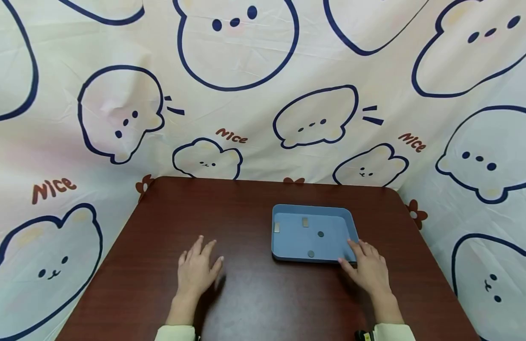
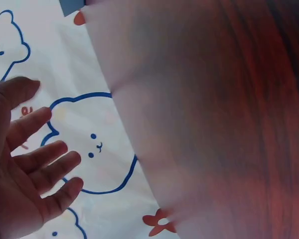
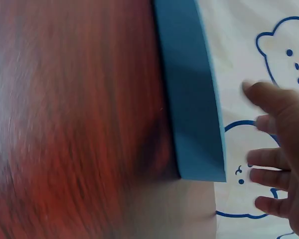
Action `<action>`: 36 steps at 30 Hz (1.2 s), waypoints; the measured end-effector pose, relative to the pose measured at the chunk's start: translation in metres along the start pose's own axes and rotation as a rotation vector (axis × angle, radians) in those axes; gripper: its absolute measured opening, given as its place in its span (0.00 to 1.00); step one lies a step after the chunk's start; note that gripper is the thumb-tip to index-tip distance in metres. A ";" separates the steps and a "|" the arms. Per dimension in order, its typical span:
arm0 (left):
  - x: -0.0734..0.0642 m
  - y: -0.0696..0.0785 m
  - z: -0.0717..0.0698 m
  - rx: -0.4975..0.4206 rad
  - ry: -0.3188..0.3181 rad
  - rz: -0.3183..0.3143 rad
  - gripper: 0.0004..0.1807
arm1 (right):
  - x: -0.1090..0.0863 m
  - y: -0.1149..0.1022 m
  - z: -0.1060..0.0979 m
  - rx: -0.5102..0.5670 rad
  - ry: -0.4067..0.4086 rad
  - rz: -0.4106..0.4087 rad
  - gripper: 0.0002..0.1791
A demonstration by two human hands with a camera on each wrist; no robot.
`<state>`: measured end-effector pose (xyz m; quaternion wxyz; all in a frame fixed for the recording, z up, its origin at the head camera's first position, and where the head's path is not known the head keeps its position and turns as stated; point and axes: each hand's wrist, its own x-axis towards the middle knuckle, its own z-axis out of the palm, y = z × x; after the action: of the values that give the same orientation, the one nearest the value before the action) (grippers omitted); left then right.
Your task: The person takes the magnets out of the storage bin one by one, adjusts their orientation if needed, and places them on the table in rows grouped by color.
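A shallow blue tray [image 1: 331,244] lies on the dark wooden table, right of the middle. Inside it are two small pale rectangular pieces, one near the left wall [image 1: 277,227] and one toward the back [image 1: 305,222], plus two small dark round discs, the upper [image 1: 320,234] and the lower [image 1: 311,254]. My right hand [image 1: 368,267] overlaps the tray's front right corner in the head view, fingers spread and holding nothing. In the right wrist view the tray's side wall [image 3: 192,99] stands beside that hand. My left hand [image 1: 197,270] hovers over the table left of the tray, its fingers spread, with nothing in it.
The brown wooden table [image 1: 254,303] reaches back to a white cloth backdrop [image 1: 254,109] printed with blue-outlined bears, which also hangs along the left and right sides. Pale green sleeves [image 1: 175,333] cover both forearms, and a dark band [image 1: 363,336] shows at the right wrist.
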<state>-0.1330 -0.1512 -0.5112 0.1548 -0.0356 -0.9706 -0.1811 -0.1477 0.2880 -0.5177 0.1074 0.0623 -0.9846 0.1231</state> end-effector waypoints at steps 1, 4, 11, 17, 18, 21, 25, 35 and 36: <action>0.000 0.000 0.000 -0.001 0.016 0.000 0.26 | -0.001 -0.001 -0.002 0.001 0.006 -0.002 0.35; -0.002 0.001 -0.003 0.001 0.033 -0.015 0.19 | -0.003 -0.003 -0.005 0.013 -0.003 0.011 0.30; -0.007 0.008 -0.013 -0.019 -0.041 -0.077 0.22 | -0.009 -0.003 -0.006 0.154 -0.026 0.083 0.31; -0.006 0.025 -0.020 -0.158 -0.040 -0.084 0.25 | -0.016 0.002 -0.006 0.398 0.050 0.160 0.31; -0.005 0.028 -0.020 -0.182 -0.040 -0.084 0.25 | -0.016 0.003 -0.005 0.428 0.060 0.175 0.31; -0.004 0.033 -0.018 -0.248 -0.041 -0.090 0.26 | -0.016 0.007 -0.002 0.515 0.076 0.238 0.32; -0.003 0.038 -0.014 -0.341 -0.029 -0.075 0.27 | -0.014 0.014 0.001 0.620 0.062 0.323 0.33; 0.003 0.049 -0.002 -0.469 -0.070 -0.028 0.29 | -0.010 0.032 0.004 0.731 -0.045 0.364 0.38; 0.004 0.050 -0.001 -0.482 -0.075 -0.026 0.29 | -0.009 0.034 0.005 0.726 -0.047 0.354 0.38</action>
<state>-0.1307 -0.1047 -0.4917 0.1033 -0.0656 -0.9047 -0.4080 -0.1450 0.3202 -0.5322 0.0328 -0.0717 -0.8748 0.4779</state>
